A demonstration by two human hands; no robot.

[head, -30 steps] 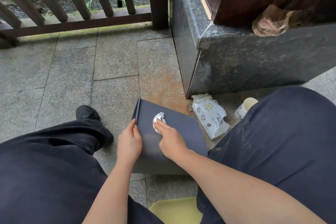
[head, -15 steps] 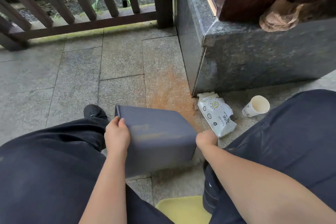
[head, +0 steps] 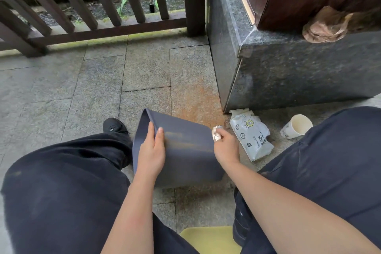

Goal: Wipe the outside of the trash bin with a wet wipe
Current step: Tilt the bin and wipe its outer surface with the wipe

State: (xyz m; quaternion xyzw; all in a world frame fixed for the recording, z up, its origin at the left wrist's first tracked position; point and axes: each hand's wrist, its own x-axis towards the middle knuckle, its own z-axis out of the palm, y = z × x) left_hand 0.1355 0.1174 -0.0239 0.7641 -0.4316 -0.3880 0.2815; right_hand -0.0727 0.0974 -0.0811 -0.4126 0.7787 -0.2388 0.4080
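Observation:
A dark blue-grey trash bin [head: 185,150] lies on its side on the stone floor between my knees, its open rim turned to the far left. My left hand [head: 151,151] holds the bin near the rim, thumb on the upper face and fingers over the left edge. My right hand [head: 224,145] grips a crumpled white wet wipe [head: 216,131] against the bin's right side. A faint streak shows across the bin's upper face.
A white wet-wipe pack [head: 251,134] lies on the floor right of the bin, with a paper cup [head: 296,126] tipped over beyond it. A granite plinth [head: 288,72] rises behind them. A wooden railing [head: 92,6] closes the far side. A yellow stool [head: 210,239] is below me.
The bin has been turned so another face is up and its rim points left. My right hand moved from the top face to the bin's right side with the wipe.

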